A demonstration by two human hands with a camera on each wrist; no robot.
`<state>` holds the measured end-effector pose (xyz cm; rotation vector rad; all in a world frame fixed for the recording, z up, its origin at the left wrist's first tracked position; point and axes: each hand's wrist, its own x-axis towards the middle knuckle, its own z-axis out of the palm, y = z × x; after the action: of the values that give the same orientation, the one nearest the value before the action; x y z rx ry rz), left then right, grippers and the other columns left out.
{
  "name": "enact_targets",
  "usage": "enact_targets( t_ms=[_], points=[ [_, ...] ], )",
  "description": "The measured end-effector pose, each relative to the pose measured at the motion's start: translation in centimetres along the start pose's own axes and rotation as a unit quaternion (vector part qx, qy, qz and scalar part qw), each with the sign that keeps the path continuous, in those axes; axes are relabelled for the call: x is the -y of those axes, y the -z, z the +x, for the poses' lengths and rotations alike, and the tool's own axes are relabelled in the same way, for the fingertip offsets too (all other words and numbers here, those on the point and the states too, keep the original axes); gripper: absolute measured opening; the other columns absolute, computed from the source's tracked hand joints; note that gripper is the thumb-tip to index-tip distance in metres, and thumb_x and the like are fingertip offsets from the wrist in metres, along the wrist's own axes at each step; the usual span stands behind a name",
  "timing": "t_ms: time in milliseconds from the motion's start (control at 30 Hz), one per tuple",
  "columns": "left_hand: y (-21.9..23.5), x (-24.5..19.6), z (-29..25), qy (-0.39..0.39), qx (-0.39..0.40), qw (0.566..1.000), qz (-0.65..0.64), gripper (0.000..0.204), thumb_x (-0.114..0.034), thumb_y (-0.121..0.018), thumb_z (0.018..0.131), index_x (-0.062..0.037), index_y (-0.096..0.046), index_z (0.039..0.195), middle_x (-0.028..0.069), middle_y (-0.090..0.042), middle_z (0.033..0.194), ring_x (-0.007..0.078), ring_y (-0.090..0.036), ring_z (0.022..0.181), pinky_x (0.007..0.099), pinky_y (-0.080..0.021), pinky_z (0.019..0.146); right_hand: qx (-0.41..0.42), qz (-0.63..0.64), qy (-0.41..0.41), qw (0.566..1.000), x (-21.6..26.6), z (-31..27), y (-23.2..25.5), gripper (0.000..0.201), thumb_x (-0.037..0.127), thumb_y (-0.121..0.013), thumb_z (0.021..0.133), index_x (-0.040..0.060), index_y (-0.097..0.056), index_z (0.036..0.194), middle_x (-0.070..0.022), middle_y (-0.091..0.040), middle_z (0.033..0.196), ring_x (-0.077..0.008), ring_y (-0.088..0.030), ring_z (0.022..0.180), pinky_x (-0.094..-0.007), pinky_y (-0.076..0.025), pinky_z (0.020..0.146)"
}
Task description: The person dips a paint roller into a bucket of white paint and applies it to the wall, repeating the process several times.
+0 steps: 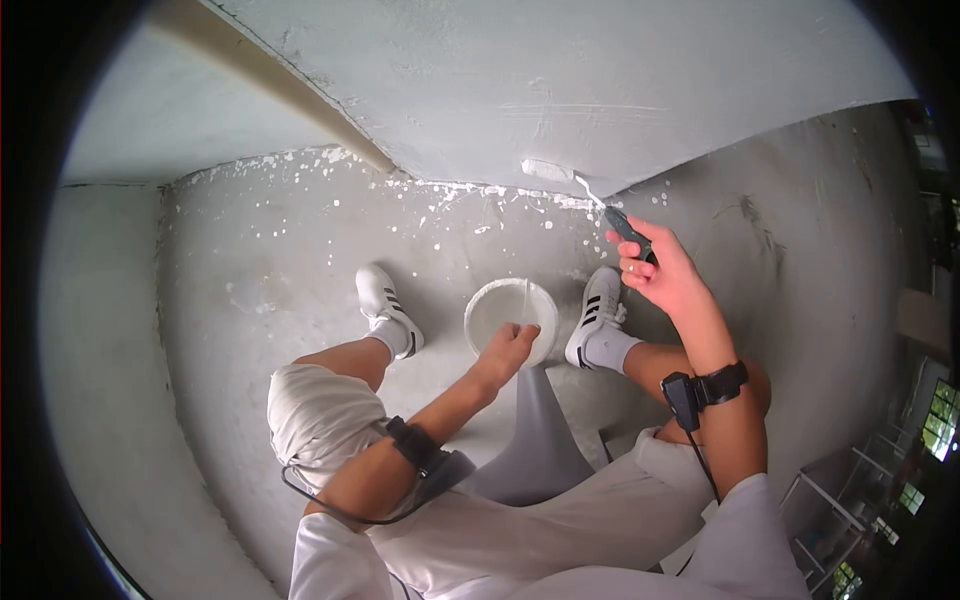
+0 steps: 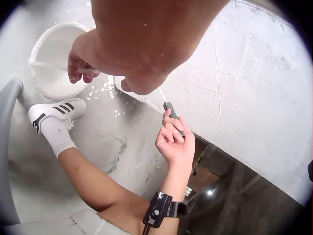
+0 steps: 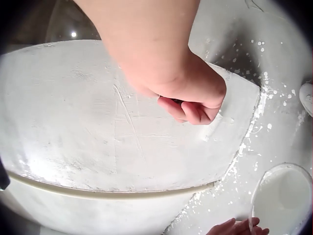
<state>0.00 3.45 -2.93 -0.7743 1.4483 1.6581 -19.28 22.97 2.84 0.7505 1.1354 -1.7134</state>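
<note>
In the head view, my right hand (image 1: 660, 265) grips the dark handle (image 1: 630, 236) of a small paint roller. Its white roller sleeve (image 1: 548, 170) lies against the lower part of the pale wall (image 1: 640, 90), just above the floor line. My left hand (image 1: 508, 350) is at the near rim of a white bucket (image 1: 470, 318), its fingers curled round the bucket's thin white handle (image 2: 51, 65). Pale paint (image 3: 281, 200) shows inside the bucket in the right wrist view. There my right hand (image 3: 198, 95) hides most of the roller's handle.
White paint spots (image 1: 440, 205) speckle the grey floor along the wall. A pale pipe (image 1: 290, 90) runs along the wall corner. White striped shoes (image 1: 385, 300) stand either side of the bucket, with a grey seat (image 1: 540, 440) between the legs. Metal railings (image 1: 830, 500) are at the right.
</note>
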Motion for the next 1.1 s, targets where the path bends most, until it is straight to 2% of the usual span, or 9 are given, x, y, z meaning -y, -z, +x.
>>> enact_targets(
  t_ms=[33, 167, 467, 867, 1100],
  points=[
    [0.3, -0.1, -0.3, -0.022, 0.012, 1.000, 0.001, 0.064, -0.052, -0.047, 0.089, -0.0039, -0.046, 0.130, 0.0127, -0.048, 0.120, 0.0247, -0.045, 0.114, 0.0395, -0.041, 0.094, -0.006, -0.003, 0.004, 1.000, 0.1, 0.1, -0.5, 0.031, 0.029, -0.052, 0.095, -0.0015, -0.054, 0.101, 0.0058, -0.042, 0.061, -0.0044, -0.029, 0.042, -0.0217, -0.025, 0.041],
    [0.3, -0.7, -0.8, 0.003, -0.015, 1.000, -0.006, 0.071, -0.054, -0.051, 0.086, 0.0015, -0.044, 0.130, 0.0174, -0.048, 0.119, 0.0259, -0.045, 0.115, 0.0383, -0.039, 0.095, -0.004, -0.023, 0.017, 1.000, 0.3, 0.4, -1.5, 0.029, 0.028, -0.051, 0.096, -0.0013, -0.053, 0.099, 0.0059, -0.042, 0.061, -0.0040, -0.028, 0.042, -0.0216, -0.025, 0.041],
    [0.2, -0.7, 0.0, 0.005, -0.043, 0.999, 0.006, 0.066, -0.051, -0.050, 0.087, 0.0009, -0.045, 0.128, 0.0164, -0.049, 0.120, 0.0259, -0.046, 0.114, 0.0385, -0.041, 0.094, 0.007, -0.006, 0.002, 1.000, 0.4, 2.0, -2.0, 0.030, 0.028, -0.052, 0.095, -0.0019, -0.052, 0.100, 0.0066, -0.043, 0.060, -0.0032, -0.029, 0.042, -0.0215, -0.024, 0.041],
    [0.5, -1.5, -0.1, 0.030, -0.026, 0.999, 0.000, 0.073, -0.053, -0.049, 0.087, 0.0042, -0.042, 0.131, 0.0219, -0.047, 0.127, 0.0284, -0.043, 0.122, 0.0392, -0.040, 0.096, 0.014, 0.034, -0.023, 0.999, 1.6, 3.9, -3.6, 0.023, 0.022, -0.053, 0.091, -0.0003, -0.048, 0.095, 0.0048, -0.045, 0.061, -0.0045, -0.027, 0.042, -0.0229, -0.023, 0.044],
    [0.9, -1.1, -0.4, 0.021, -0.024, 0.999, -0.010, 0.072, -0.054, -0.050, 0.086, 0.0015, -0.043, 0.131, 0.0198, -0.048, 0.125, 0.0285, -0.044, 0.121, 0.0391, -0.039, 0.096, 0.000, 0.051, -0.031, 0.998, 1.2, 4.4, -4.3, 0.022, 0.021, -0.053, 0.090, -0.0006, -0.048, 0.094, 0.0047, -0.044, 0.060, -0.0052, -0.028, 0.041, -0.0238, -0.023, 0.044]
  ],
)
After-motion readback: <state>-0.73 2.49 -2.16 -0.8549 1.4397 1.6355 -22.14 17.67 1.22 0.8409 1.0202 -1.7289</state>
